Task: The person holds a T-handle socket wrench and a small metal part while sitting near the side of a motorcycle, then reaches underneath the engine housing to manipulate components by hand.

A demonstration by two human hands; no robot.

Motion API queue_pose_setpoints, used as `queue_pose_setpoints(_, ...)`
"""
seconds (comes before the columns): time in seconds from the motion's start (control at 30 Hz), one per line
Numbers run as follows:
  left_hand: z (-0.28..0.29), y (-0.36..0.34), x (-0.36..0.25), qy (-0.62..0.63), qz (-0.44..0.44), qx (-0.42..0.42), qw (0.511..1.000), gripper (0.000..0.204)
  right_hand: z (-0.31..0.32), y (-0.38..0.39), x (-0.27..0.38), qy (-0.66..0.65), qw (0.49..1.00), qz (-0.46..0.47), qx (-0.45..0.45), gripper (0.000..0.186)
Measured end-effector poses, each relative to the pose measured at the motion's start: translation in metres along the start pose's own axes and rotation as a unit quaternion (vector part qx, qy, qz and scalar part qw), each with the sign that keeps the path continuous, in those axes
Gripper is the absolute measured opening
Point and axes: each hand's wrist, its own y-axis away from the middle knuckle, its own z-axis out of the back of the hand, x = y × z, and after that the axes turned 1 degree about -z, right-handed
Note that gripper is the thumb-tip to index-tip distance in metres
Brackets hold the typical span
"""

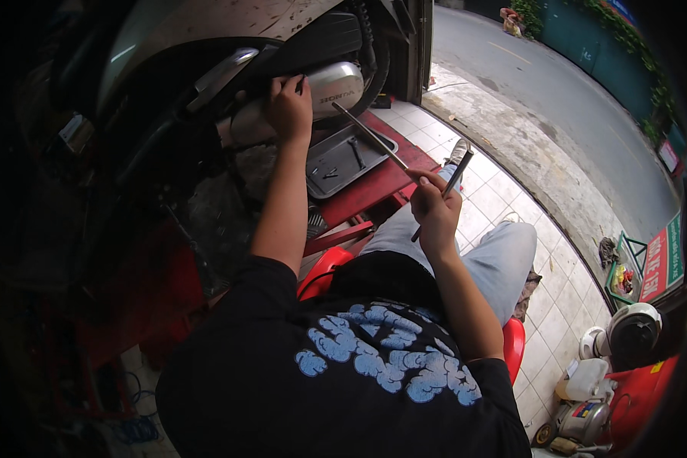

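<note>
A T-handle wrench [374, 140] is gripped in my right hand [437, 206], its crossbar passing through the closed fist. The long shaft slants up and to the left, and its end lies against or just before the silver cover [337, 88] on the scooter's side. My left hand [288, 107] is raised against the scooter at the left part of that cover, fingers curled and pinched together. Something small and dark shows at its fingertips, too small to name. Below the cover, a grey tray [345, 177] holds several small dark metal parts.
The scooter [214, 30] fills the upper left above a red lift platform [374, 183]. I sit on a red stool [514, 347] on a white tiled floor [561, 305]. A jug [588, 379], a helmet [635, 330] and a signboard [662, 256] stand at the right. A road [527, 69] lies beyond.
</note>
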Motion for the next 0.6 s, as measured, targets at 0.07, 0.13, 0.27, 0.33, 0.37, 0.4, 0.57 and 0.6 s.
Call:
queue_pose_setpoints(0.07, -0.001, -0.001, -0.002, 0.002, 0.000, 0.004, 1.000, 0.012, 0.000, 0.000, 0.000, -0.001, 1.000, -0.005, -0.003, 0.026)
queue_pose_setpoints(0.13, -0.004, -0.001, -0.003, 0.007, 0.011, -0.001, 1.000, 0.011, -0.001, 0.000, 0.001, -0.002, 1.000, -0.011, -0.008, 0.026)
queue_pose_setpoints(0.27, -0.011, 0.003, 0.003, 0.021, 0.033, -0.024, 0.999, 0.012, -0.003, 0.001, 0.001, -0.003, 1.000, -0.011, -0.008, 0.026)
queue_pose_setpoints(0.33, -0.012, 0.002, 0.006, 0.019, 0.037, -0.028, 0.999, 0.011, -0.002, 0.000, 0.000, -0.005, 1.000, -0.008, -0.006, 0.026)
queue_pose_setpoints(0.37, -0.010, 0.002, 0.005, 0.014, 0.042, -0.026, 0.999, 0.011, -0.001, -0.001, -0.001, -0.007, 1.000, -0.007, -0.007, 0.026)
queue_pose_setpoints(0.4, -0.009, 0.002, 0.005, 0.009, 0.046, -0.025, 0.999, 0.011, -0.001, -0.001, -0.002, -0.009, 1.000, -0.006, -0.007, 0.026)
queue_pose_setpoints(0.57, -0.007, -0.003, -0.001, -0.009, 0.082, -0.022, 0.996, 0.011, 0.003, -0.001, -0.001, -0.013, 1.000, -0.012, -0.006, 0.026)
queue_pose_setpoints(0.6, -0.007, -0.003, 0.001, -0.008, 0.078, -0.023, 0.997, 0.011, 0.002, -0.002, -0.001, -0.017, 1.000, -0.011, -0.006, 0.026)
